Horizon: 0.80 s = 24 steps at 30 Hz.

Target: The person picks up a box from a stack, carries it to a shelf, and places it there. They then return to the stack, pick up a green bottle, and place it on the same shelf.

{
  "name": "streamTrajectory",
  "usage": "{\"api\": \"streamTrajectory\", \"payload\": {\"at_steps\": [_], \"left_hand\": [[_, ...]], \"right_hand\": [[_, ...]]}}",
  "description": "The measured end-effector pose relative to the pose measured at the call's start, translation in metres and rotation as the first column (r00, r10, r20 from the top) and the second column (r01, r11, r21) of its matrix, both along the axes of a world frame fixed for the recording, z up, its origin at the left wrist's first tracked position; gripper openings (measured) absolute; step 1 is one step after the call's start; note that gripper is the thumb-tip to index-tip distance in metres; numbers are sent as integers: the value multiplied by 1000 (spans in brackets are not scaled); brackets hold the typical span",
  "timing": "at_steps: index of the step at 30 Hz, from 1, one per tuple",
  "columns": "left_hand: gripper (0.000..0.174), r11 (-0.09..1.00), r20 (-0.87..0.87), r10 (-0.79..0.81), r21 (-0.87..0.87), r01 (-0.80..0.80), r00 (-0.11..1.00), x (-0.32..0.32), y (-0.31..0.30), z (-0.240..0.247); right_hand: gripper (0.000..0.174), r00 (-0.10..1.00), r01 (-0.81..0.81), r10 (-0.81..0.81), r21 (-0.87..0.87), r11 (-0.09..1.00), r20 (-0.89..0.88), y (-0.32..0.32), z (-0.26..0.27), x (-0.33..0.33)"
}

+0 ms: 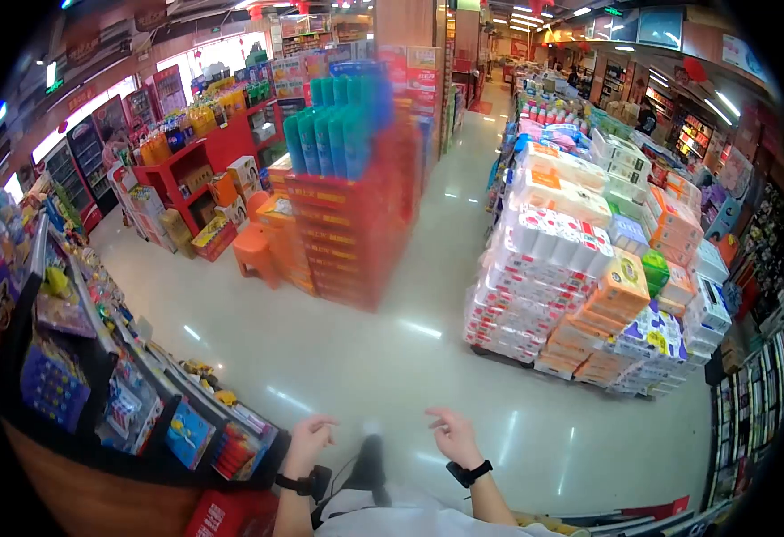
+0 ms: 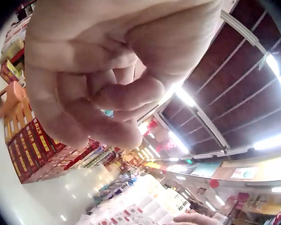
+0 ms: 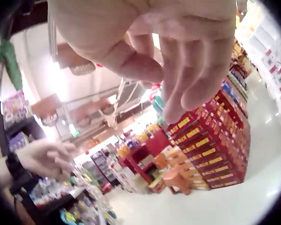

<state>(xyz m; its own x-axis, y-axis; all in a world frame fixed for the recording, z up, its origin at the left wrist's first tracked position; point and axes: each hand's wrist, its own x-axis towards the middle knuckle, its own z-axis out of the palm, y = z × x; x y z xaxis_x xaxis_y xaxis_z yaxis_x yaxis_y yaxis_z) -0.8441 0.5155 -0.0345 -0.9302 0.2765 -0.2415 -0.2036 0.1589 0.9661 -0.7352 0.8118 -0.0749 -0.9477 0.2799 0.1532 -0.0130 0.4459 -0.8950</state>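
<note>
I have the left hand (image 1: 307, 438) and right hand (image 1: 455, 436) apart, fingers loosely bent, above the glossy pale floor (image 1: 347, 353); a black shelf (image 1: 273, 455) of colourful packets is nearest the left, stacked white-and-red wrapped packs (image 1: 535, 277) beyond the right.

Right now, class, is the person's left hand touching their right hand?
Apart. The head view shows a wide gap, with floor visible between the left hand and right hand.

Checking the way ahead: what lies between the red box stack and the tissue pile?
In the head view, bare, glossy floor with light reflections lies between the red box stack and tissue pile.
</note>
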Motion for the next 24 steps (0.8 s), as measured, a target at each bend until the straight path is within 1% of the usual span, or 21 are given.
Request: {"api": "streamTrajectory", "payload": {"at_steps": [2,3,6,9,10,12,15,18,21,23,24], "left_hand": [[24,1000,21,-10,28,9,1000,-37,13,-4],[23,998,32,-10,58,8,999,-57,19,-6],[22,995,86,5,94,-14,996,-118,39,-13],[24,990,115,-16,142,0,993,-187,63,-9],[26,987,119,-35,163,15,992,-212,70,-8],[23,979,51,-49,200,37,997,-260,87,-5],[20,962,41,-54,270,41,998,-315,106,1],[20,966,60,-69,254,52,996,-352,115,5],[19,973,36,-55,226,46,998,-381,110,6],[18,977,55,-15,214,3,998,-401,104,-3],[18,979,62,32,198,-44,998,-410,97,-15]], "right_hand": [[27,1000,-28,30,192,981,-9,12,-23,-27],[28,992,-23,20,27,999,121,14,-18,-39],[28,976,16,0,-71,997,217,32,-28,-83],[26,993,93,-106,204,975,56,52,3,-138],[26,990,101,-116,175,979,79,58,12,-157],[25,984,123,-139,131,984,115,77,25,-193],[26,977,155,-180,206,966,110,88,33,-244],[29,969,141,-180,220,965,170,82,76,-291],[31,973,180,-176,-16,983,147,81,56,-334],[31,975,125,-136,76,989,175,89,48,-365],[31,973,98,-121,121,988,197,91,47,-378]]}}
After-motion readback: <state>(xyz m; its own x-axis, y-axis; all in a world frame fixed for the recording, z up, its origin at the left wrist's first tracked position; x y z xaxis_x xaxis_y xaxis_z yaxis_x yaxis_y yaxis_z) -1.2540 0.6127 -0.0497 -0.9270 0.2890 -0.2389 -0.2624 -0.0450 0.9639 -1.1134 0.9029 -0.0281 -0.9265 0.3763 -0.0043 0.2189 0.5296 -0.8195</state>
